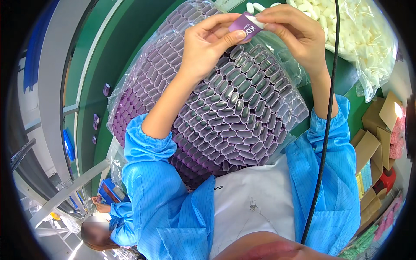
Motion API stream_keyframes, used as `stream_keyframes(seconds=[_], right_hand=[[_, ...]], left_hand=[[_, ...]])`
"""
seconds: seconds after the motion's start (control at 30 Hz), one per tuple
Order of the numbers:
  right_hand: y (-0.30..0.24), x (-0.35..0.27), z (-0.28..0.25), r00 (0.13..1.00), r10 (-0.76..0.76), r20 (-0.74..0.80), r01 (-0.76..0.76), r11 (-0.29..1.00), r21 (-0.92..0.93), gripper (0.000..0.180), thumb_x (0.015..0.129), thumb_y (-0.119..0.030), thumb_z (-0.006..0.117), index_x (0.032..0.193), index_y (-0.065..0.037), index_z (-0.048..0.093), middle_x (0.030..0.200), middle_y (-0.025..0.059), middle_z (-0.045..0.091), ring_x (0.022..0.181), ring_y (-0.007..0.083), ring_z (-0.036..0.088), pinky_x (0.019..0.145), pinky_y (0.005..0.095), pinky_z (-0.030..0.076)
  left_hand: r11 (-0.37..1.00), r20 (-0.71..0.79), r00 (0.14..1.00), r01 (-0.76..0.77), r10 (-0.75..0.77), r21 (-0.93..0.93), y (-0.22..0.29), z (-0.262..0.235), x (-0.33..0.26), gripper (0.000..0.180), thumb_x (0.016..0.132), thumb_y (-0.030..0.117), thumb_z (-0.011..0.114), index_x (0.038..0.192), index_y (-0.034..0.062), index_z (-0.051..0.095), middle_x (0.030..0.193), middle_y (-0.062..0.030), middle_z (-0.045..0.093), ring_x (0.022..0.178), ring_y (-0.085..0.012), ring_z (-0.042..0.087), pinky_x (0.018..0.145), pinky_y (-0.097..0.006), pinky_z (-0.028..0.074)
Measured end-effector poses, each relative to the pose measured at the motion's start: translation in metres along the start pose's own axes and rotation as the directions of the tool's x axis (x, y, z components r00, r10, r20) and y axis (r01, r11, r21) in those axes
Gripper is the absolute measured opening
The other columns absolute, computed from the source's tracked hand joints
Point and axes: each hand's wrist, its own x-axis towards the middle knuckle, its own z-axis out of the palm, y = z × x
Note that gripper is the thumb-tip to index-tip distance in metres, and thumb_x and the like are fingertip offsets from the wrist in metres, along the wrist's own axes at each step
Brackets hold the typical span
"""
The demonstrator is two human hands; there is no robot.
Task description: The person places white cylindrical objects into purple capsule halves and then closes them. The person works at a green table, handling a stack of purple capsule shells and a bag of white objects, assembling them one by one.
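My left hand (212, 41) grips a short purple oval sleeve (241, 27) with white lettering, fingers behind it and thumb in front. At the sleeve's right end a small white plastic piece (255, 21) is pinched between the thumb and fingers of my right hand (297, 32). The white piece touches the sleeve's opening; how far it goes in is hidden. Below both hands lies a big stack of purple oval sleeves (234, 99), packed in rows with their open ends up, partly under clear plastic film. A few loose white pieces (258, 7) lie beyond my fingers.
A clear bag of white plastic pieces (364, 39) stands at the far right. A black cable (328, 125) hangs down across the right side. Several loose purple pieces (95, 121) lie on the green surface (104, 145) at left. Cardboard boxes (377, 117) stand right; a co-worker's blue sleeve (121, 216) shows lower left.
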Motion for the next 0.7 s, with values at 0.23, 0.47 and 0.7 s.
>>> stream_keyframes(seconds=[0.23,0.47,0.7], right_hand=[[-0.004,-0.003,0.000,0.990,-0.134,0.053,0.139,0.985,-0.101,0.015,0.076,0.005,0.066,0.091,0.004,0.065,0.095,0.0141,0.065,0.087,0.0252,0.064,0.074,0.0307,0.051],[-0.011,0.002,0.005,0.976,-0.211,0.059,0.218,0.965,-0.149,0.018,0.072,0.001,0.071,0.089,0.003,0.065,0.093,0.0136,0.065,0.085,0.0254,0.064,0.073,0.0318,0.050],[0.019,-0.004,0.002,0.844,0.343,-0.413,-0.292,0.939,0.182,0.005,0.079,0.001,0.066,0.082,0.002,0.062,0.074,0.0098,0.062,0.069,0.0171,0.061,0.061,0.0257,0.047]], left_hand=[[0.998,0.013,1.000,0.004,-0.004,-0.063,-0.002,0.002,-0.002,0.032,0.085,0.002,0.063,0.114,-0.0065,0.055,0.108,-0.0170,0.062,0.096,-0.0247,0.064,0.085,-0.038,0.055],[0.993,0.024,0.999,0.050,-0.048,-0.108,-0.003,0.003,-0.006,0.034,0.085,0.002,0.062,0.117,-0.0055,0.053,0.108,-0.0171,0.062,0.096,-0.0253,0.064,0.085,-0.039,0.056],[0.900,-0.310,0.943,0.026,0.124,0.436,0.038,-0.112,0.025,0.032,0.088,0.012,0.060,0.117,-0.0019,0.059,0.101,-0.0131,0.065,0.090,-0.0194,0.065,0.084,-0.027,0.049]])
